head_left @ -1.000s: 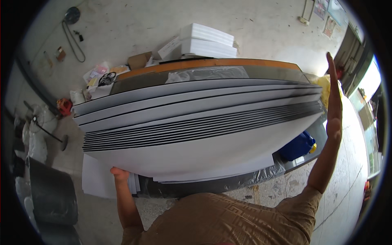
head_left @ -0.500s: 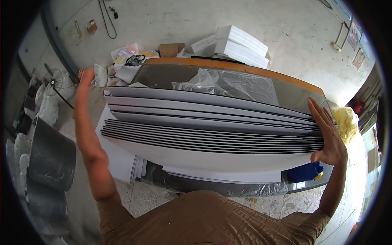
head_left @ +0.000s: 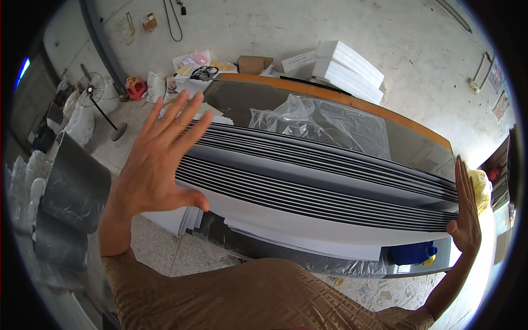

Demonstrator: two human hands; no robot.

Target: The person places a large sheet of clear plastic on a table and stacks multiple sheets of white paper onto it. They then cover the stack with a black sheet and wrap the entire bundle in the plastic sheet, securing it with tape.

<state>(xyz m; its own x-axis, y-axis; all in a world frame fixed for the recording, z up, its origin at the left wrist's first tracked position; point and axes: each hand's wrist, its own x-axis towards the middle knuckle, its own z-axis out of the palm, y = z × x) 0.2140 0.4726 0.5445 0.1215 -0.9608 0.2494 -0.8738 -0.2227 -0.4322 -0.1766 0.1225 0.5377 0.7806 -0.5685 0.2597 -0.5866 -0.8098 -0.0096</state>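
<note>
A stack of long white boards with dark edges (head_left: 308, 201) stands across the table in front of me, its sheets side by side with a wider gap midway. My left hand (head_left: 162, 151) is at the left end of the boards, fingers spread and thumb apart; whether the palm touches the edges I cannot tell. At the other end, my right hand (head_left: 466, 212) lies flat with straight fingers against the boards' right edges. Neither hand is wrapped around anything.
The glass-topped table (head_left: 418, 132) has an orange-brown far edge and carries clear plastic film (head_left: 330, 124). A blue container (head_left: 410, 253) sits at the near right. White foam blocks (head_left: 349, 69) lie beyond the table. Grey wrapped rolls (head_left: 74, 187) and a fan (head_left: 96, 91) stand at left.
My left hand has come down and inward to the boards' left end, its fingers now spread. The far boards have closed together, narrowing their gaps. My right hand stays at the right end.
</note>
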